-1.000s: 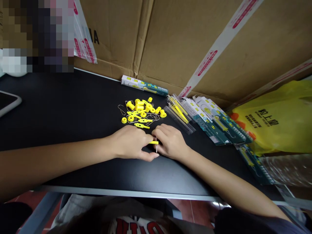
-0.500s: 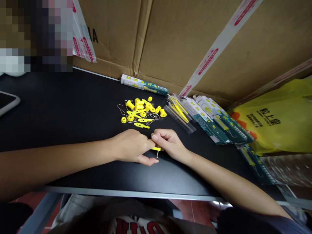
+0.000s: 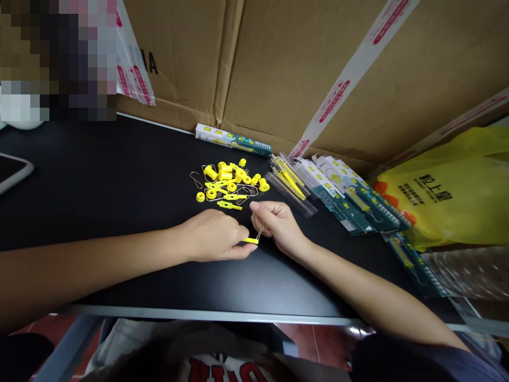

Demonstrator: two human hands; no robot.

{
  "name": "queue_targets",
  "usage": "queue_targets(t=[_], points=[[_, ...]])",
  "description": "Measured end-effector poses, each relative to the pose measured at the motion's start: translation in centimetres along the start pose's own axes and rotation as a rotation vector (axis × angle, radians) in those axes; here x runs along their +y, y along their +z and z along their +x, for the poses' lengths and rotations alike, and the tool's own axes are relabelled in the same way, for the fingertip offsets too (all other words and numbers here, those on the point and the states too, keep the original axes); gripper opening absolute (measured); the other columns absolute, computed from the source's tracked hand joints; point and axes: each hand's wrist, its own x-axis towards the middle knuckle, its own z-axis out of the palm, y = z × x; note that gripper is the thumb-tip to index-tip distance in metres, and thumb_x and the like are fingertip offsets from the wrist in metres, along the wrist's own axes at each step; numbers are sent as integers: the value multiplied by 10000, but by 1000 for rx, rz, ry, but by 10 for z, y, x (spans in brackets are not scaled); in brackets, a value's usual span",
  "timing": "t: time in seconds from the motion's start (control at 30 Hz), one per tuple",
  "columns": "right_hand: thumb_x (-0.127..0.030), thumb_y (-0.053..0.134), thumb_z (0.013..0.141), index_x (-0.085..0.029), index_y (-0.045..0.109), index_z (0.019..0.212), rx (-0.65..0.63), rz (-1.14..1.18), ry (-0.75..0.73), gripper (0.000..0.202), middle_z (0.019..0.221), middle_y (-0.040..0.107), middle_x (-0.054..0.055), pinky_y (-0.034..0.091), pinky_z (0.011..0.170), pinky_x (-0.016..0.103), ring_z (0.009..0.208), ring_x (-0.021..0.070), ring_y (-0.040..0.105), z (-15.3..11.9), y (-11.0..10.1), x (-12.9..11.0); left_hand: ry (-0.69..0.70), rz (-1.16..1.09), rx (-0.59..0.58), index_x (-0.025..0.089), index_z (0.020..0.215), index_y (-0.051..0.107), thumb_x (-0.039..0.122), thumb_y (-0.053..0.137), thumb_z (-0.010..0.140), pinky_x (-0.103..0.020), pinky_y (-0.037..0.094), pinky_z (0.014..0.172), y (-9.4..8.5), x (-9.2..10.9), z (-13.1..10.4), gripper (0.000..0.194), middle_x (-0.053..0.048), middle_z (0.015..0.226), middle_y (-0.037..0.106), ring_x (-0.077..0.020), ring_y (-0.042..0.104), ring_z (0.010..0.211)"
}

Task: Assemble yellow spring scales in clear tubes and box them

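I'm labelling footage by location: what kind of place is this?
Probably a makeshift work or packing spot: a black table pushed up against large taped cardboard boxes, with printed product packets beside loose yellow parts.

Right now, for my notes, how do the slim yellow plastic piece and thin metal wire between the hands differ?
The slim yellow plastic piece is broader than the thin metal wire. The piece juts nearly level from the left hand; the wire slants towards the right hand. Both are held.
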Motion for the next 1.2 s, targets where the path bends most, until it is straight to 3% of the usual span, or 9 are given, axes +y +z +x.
queue_targets(t=[0.13,0.3,0.5,0.57,0.83,0.93,1.03,1.13,1.2], points=[[-444,635,817,-182,357,439,55,159,76,537,345,342,-77,143,354,203,330,27,231,5,-7,-1,-108,51,-3,172,649,647,406,433,913,-252,234,432,1,-13,3,412,-45,568,650,-164,587,491],[-458,604,814,-187,382,509,39,138,210,465,353,454,-60,152,282,151,276,27,283,7,-15,-5,-141,169,172,157,761,618,361,411,922,-267,290,468,2,-25,1,332,-55,655,671,-191,634,585],[-352,447,862,-207,430,777,-136,-43,184,169,572,685,-11,237,243,121,290,76,484,5,-15,-6,-41,252,222,163,795,596,265,437,926,-253,390,624,-3,-29,0,230,-43,762,684,-170,648,764],[-362,377,893,-206,440,818,-174,-60,167,184,620,697,-5,247,242,125,308,83,514,4,-15,-7,-3,257,221,170,777,594,267,432,939,-255,387,619,-2,-30,0,249,-33,739,677,-165,646,739],[-440,491,908,-184,472,774,-265,-133,63,290,529,637,-40,283,306,119,282,24,405,0,-14,-4,-35,186,227,183,821,606,331,414,961,-247,367,549,3,-28,-3,281,-13,701,683,-153,650,648],[-470,478,899,-190,457,730,-158,-27,104,328,466,621,-35,240,270,125,255,41,393,4,-15,-3,-77,65,368,183,1082,570,334,454,943,-288,462,764,-1,-28,-3,236,-56,1007,697,-196,654,936],[-472,459,895,-194,441,696,-19,111,134,342,431,598,-29,201,251,130,242,48,368,8,-18,-3,-175,-142,605,175,1345,358,347,508,900,-384,426,971,-5,-29,-1,500,-128,1315,536,-244,528,1182],[-479,459,891,-195,440,694,43,215,140,346,436,578,-33,188,249,130,255,53,376,10,-20,-3,-336,-390,760,210,1408,235,346,528,874,-401,438,965,-2,-32,2,624,-151,1412,416,-246,488,1205],[-495,464,887,-195,448,712,46,254,137,348,454,580,-34,200,251,128,266,55,387,10,-20,-4,-421,-562,786,232,1389,265,327,520,878,-373,469,908,4,-35,4,579,-135,1381,441,-226,516,1155]])
